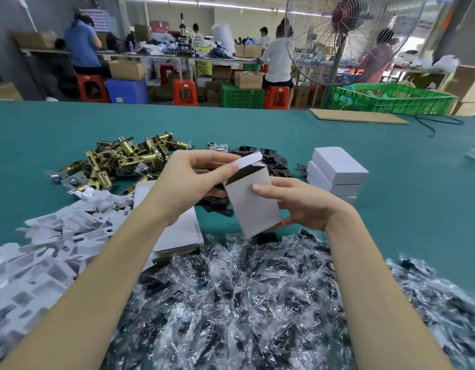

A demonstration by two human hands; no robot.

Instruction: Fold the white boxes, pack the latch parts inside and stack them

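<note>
Head view: we see both grips on one white box (pixel 253 201), right hand (pixel 297 206) holding its side, left hand (pixel 193 180) pinching the top flap, w/ packed boxes (pixel 337 172) stacked nearby.

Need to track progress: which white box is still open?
The white box held in both hands; its top flap is up, while the stacked boxes to its right are closed.

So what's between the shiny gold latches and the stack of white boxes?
In the head view, black metal plates lie between the gold latches and the stacked white boxes; the held box partly hides them.
</note>
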